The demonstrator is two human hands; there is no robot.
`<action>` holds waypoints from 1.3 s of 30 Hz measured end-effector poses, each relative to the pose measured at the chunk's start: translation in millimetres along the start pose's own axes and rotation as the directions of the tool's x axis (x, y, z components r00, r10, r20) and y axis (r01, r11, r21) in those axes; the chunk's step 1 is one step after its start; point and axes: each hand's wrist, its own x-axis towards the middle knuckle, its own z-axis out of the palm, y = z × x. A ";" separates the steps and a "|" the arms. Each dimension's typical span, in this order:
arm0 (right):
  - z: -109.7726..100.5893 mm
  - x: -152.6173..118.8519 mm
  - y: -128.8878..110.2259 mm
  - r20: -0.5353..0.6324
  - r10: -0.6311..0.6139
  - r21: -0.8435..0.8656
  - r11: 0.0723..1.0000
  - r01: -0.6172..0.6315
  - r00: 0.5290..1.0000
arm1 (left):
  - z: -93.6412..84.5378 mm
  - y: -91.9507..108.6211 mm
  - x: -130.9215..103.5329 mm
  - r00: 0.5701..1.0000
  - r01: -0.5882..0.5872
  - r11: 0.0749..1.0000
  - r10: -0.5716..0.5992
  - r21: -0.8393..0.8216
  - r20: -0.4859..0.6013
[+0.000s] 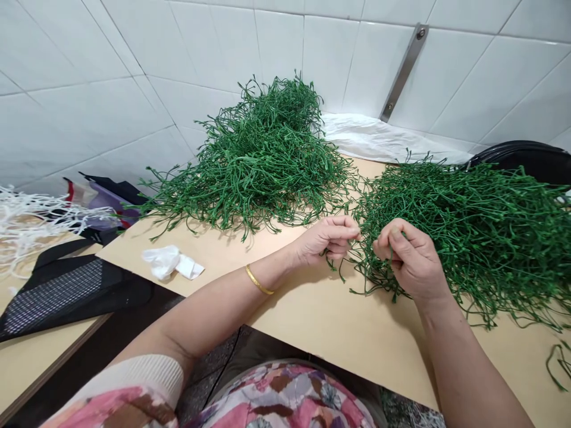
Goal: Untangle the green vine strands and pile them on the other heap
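Note:
Two big heaps of thin green cords lie on the light wooden table (312, 321). The left heap (263, 160) rises against the tiled wall, and the right heap (482, 232) spreads toward the right edge. My left hand (332, 241) is closed in a pinch on a green cord, whose end hangs below the fingers. Close by on the right, my right hand (410, 252) is also closed, with a bit of green cord showing between thumb and fingers. The two hands are apart, in front of the gap between the heaps.
A crumpled white tissue (172, 263) lies on the table at left. White cords (40, 223) and a black mesh item (57, 291) sit on another surface at far left. White cloth (383, 138) runs along the wall, below a metal bracket (405, 74). Something black and round (526, 157) stands at back right.

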 end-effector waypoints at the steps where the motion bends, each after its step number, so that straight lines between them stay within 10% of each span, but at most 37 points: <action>1: -1.2 -0.1 -0.4 -0.058 -0.010 -0.037 0.999 0.008 0.998 | -2.4 0.7 1.3 0.999 -0.017 1.000 0.018 0.009 -0.028; 5: -1.3 2.8 4.1 -0.233 -0.152 -0.435 0.900 0.037 0.960 | -10.6 2.1 7.2 0.980 -0.116 0.992 0.124 0.056 -0.156; 12: 1.9 11.0 24.4 -0.004 -0.306 -0.950 0.299 0.092 0.952 | -16.4 -6.3 14.4 0.929 -0.150 0.943 0.237 0.298 -0.283; 19: 1.0 9.0 15.3 -0.157 -0.446 -0.885 0.459 0.075 0.881 | -11.9 -5.1 12.9 0.938 -0.112 0.945 0.203 0.308 -0.283; 24: 4.6 8.7 15.8 -0.006 -0.393 -0.827 0.519 0.217 0.919 | -7.0 -6.5 12.5 0.952 -0.122 0.938 0.203 0.325 -0.229; 39: 5.6 10.6 26.9 -0.041 -0.396 -0.850 0.496 0.176 0.917 | 2.1 -5.8 10.0 0.911 -0.110 0.903 0.260 0.416 -0.322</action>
